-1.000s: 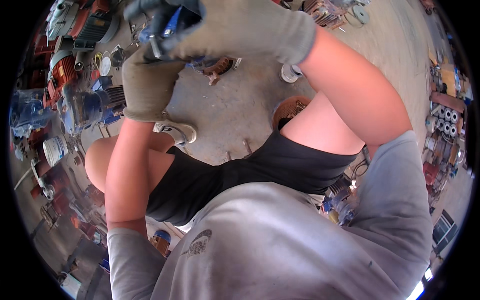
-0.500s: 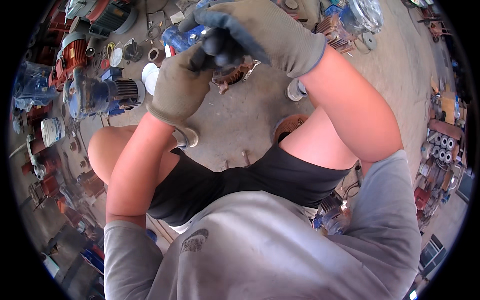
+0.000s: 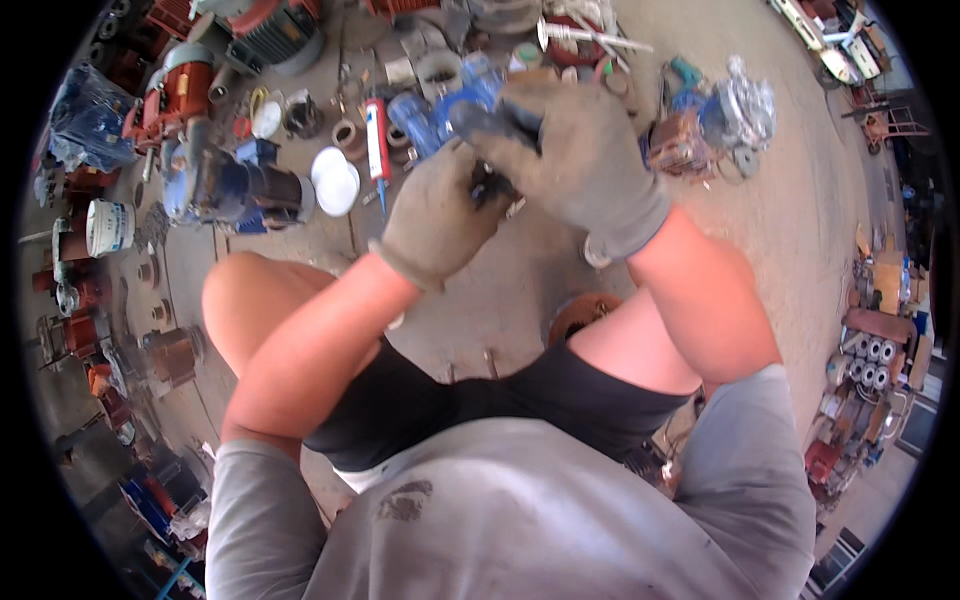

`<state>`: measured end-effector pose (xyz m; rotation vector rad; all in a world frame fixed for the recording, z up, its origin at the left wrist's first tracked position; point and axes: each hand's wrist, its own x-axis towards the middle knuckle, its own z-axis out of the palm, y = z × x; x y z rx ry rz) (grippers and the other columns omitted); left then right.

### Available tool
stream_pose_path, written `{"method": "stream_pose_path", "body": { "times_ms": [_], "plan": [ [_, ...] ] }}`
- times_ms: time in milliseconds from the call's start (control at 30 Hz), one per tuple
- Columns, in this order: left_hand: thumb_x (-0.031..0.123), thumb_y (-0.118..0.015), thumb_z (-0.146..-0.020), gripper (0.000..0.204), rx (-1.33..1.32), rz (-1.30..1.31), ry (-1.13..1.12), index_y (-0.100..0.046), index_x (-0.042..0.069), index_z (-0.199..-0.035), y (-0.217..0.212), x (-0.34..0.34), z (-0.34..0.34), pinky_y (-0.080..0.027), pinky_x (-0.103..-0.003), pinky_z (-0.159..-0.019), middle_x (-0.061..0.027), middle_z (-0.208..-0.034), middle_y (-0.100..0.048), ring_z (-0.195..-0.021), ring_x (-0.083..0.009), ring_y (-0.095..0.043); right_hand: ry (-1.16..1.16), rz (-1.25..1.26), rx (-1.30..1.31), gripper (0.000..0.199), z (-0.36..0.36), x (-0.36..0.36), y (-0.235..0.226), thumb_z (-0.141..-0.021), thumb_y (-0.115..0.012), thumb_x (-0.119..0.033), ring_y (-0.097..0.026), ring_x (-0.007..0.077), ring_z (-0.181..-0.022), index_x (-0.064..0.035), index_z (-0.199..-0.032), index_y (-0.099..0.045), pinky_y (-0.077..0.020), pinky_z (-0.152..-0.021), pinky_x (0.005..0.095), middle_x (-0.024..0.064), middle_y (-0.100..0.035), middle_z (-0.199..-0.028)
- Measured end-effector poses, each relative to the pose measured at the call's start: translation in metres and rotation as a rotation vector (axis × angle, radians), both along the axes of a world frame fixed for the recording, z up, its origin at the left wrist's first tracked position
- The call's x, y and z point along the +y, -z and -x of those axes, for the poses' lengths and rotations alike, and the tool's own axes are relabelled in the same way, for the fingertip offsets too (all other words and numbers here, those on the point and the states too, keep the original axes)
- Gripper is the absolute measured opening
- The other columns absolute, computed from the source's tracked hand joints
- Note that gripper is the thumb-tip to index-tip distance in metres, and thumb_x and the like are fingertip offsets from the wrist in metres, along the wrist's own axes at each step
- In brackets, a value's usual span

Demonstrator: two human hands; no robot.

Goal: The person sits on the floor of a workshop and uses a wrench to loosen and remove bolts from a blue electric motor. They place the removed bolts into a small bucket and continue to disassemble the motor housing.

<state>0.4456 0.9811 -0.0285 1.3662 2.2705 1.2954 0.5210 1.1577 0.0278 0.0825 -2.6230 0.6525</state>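
Observation:
My left hand (image 3: 435, 215), in a grey-brown work glove with dark palm side, is closed in front of me. My right hand (image 3: 590, 160), gloved alike, reaches over it from the right, its dark-coated fingers curled and meeting the left hand's fingertips. Whatever lies between the fingers is hidden; only a dark patch shows there. Beyond the hands lies a blue cast part (image 3: 425, 120), partly covered by the right fingers. To the left of it is a red and white sealant cartridge (image 3: 376, 140) with a blue nozzle.
A white disc (image 3: 335, 181) and a blue motor (image 3: 240, 190) lie to the left, with a red motor (image 3: 188, 85) farther back. A white bucket (image 3: 110, 227) stands far left. At the right is a rusty motor (image 3: 680, 145). A brown basket-like container (image 3: 583, 312) sits near my right thigh.
Both hands have come nearer to me and to the right in the view, still together. The cartridge and blue part behind them show more fully.

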Motion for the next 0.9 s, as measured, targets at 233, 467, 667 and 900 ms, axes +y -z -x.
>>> {"method": "stream_pose_path", "body": {
  "times_ms": [233,467,667,900],
  "plan": [
    [0.013,-0.088,-0.075,0.039,0.039,-0.022,-0.076,-0.072,0.007,-0.110,0.002,-0.011,0.004,-0.058,-0.047,-0.083,-0.0159,-0.105,-0.074,-0.097,-0.0390,-0.072,-0.239,-0.009,-0.082,0.035,-0.005,0.009,-0.021,-0.095,-0.076,-0.039,-0.075,0.0333,-0.081,-0.0066,-0.108,-0.079,-0.0565,-0.075,0.0458,0.0184,-0.075,-0.090],
    [0.011,-0.083,-0.081,0.028,-0.058,0.015,-0.083,-0.076,0.008,-0.108,-0.012,-0.028,0.004,-0.058,-0.046,-0.076,-0.0170,-0.095,-0.076,-0.088,-0.0401,-0.074,-0.285,1.485,-0.689,0.046,-0.006,0.006,-0.019,-0.107,-0.062,-0.023,-0.078,0.0231,-0.097,0.0014,-0.146,-0.060,-0.0614,-0.083,0.0349,0.0120,-0.078,-0.122],
    [0.007,-0.077,-0.086,0.031,-0.114,-0.149,-0.008,-0.072,0.010,-0.117,-0.016,-0.012,-0.002,-0.059,-0.048,-0.072,-0.0195,-0.090,-0.075,-0.084,-0.0413,-0.075,-0.392,1.333,-0.567,0.040,-0.016,0.005,0.001,-0.100,-0.078,-0.018,-0.075,0.0196,-0.100,-0.0015,-0.135,-0.070,-0.0616,-0.084,0.0357,0.0101,-0.078,-0.120],
    [0.012,-0.076,-0.088,0.023,0.074,0.090,0.010,-0.073,0.010,-0.111,0.013,-0.022,-0.008,-0.058,-0.050,-0.077,-0.0172,-0.093,-0.073,-0.089,-0.0404,-0.073,-0.011,0.376,-0.267,0.042,-0.016,-0.020,-0.027,-0.103,-0.073,-0.035,-0.068,0.0163,-0.063,0.0014,-0.082,-0.073,-0.0503,-0.058,0.0391,0.0096,-0.070,-0.068]
  ]
}}
